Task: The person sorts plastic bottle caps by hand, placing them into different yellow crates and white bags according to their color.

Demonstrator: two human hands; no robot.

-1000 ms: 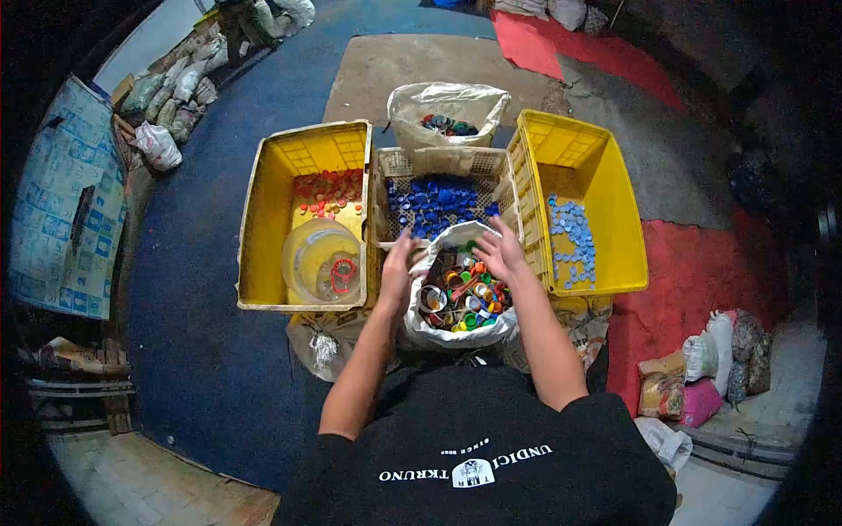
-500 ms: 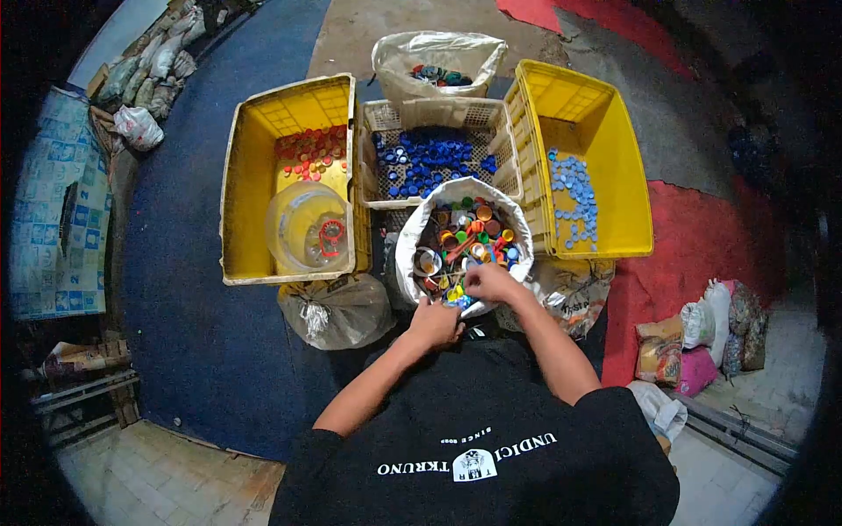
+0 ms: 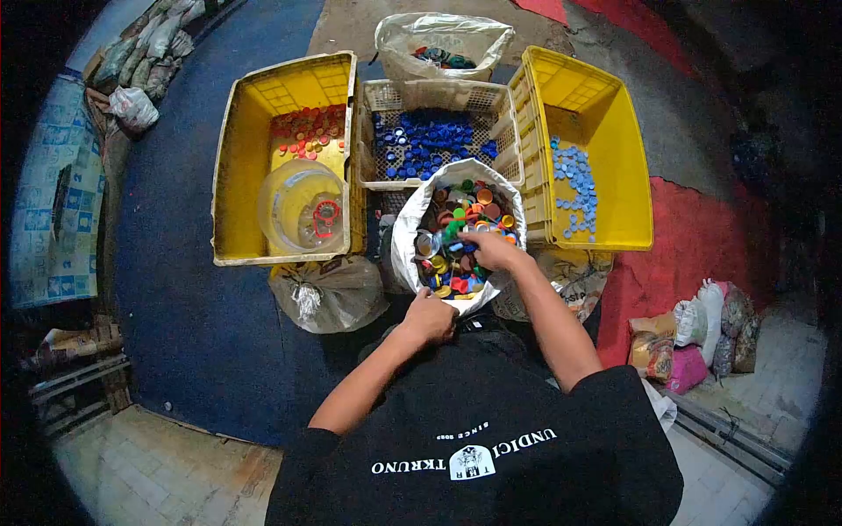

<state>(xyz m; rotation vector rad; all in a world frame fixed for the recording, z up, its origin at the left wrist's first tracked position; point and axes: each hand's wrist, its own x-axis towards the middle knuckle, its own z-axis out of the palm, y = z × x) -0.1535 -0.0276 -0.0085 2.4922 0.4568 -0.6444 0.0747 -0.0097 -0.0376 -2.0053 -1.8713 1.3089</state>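
Observation:
A white sack (image 3: pixel 405 241) stands rolled open in front of me, filled with mixed plastic bottle caps (image 3: pixel 483 196) in many colours. My left hand (image 3: pixel 430 317) is closed over its near rim, fingers curled round the fabric at the lower left. Inside the mouth of the sack, my right hand (image 3: pixel 493 250) reaches in from the right with fingers stretched over the caps. Its fingertips are right beside a green cap (image 3: pixel 453 230), slightly blurred. A clear round container (image 3: pixel 427 244) lies among the caps on the left, and yellow and red caps show between the hands.
A yellow crate (image 3: pixel 230 193) at left holds red caps and a clear tub (image 3: pixel 279 206). Behind the sack, a white crate (image 3: pixel 438 91) holds dark blue caps. Light blue caps lie in the right yellow crate (image 3: pixel 624 175). Another sack (image 3: pixel 395 57) stands at the back.
My right hand has moved from the sack's near edge farther in over the caps, its fingers extending. My left hand stays at the near rim. The view has shifted slightly.

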